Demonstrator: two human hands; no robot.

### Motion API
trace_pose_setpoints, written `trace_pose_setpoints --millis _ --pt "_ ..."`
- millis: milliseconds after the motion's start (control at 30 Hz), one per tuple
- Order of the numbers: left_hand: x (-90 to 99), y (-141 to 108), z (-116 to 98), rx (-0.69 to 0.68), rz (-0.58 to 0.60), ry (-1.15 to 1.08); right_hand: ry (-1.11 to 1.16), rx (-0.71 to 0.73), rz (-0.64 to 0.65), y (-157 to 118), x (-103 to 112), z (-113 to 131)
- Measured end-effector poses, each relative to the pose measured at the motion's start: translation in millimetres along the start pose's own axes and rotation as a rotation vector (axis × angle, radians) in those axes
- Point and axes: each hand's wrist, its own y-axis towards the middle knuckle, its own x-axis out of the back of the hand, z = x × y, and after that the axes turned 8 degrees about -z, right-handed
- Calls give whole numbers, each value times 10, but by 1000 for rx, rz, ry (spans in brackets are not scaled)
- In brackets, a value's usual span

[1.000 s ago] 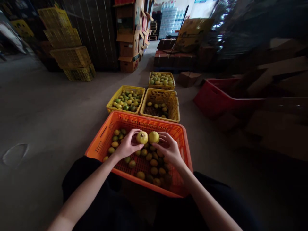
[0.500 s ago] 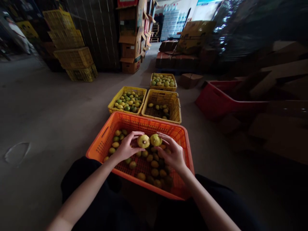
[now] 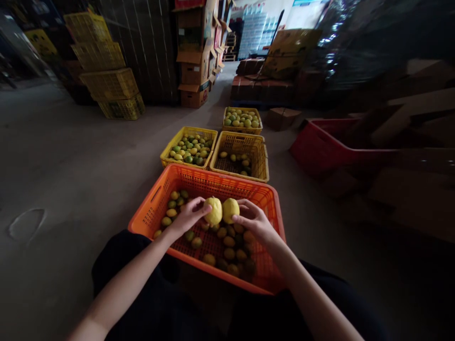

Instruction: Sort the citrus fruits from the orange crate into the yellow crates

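Two yellow lemons are held side by side above the orange crate (image 3: pixel 156 199). My left hand (image 3: pixel 190 218) is closed on the left lemon (image 3: pixel 213 211), thumb across its near side. Round the right lemon (image 3: pixel 231 210) my right hand (image 3: pixel 258 221) is closed, with the thumb at its lower right. The two fruits look to be touching or nearly so. Below them, several green and yellow lemons (image 3: pixel 229 241) lie loose on the crate's bottom; my hands hide some of them.
Beyond the orange crate stand a yellow crate (image 3: pixel 166 152) full of lemons, a sparsely filled yellow crate (image 3: pixel 261 158) and a third full one (image 3: pixel 260 124). A red bin (image 3: pixel 313 147) is at right. Stacked yellow crates (image 3: pixel 110 85) and cardboard boxes (image 3: pixel 192 76) rise behind.
Both lemons have been turned in my fingers: their ends faced me before, and now their sides show. My thumbs have moved onto the near sides. A person at far left is no longer visible.
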Motion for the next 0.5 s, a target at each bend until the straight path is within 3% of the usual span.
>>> trace_pose_setpoints --millis 100,200,500 --pt "-28 52 103 233 7 -199 146 -221 18 49 29 -66" --pt "-56 69 136 336 -46 -298 240 -314 17 100 43 -127" --pt "-61 63 121 250 -66 -235 280 -328 50 97 -81 -183"
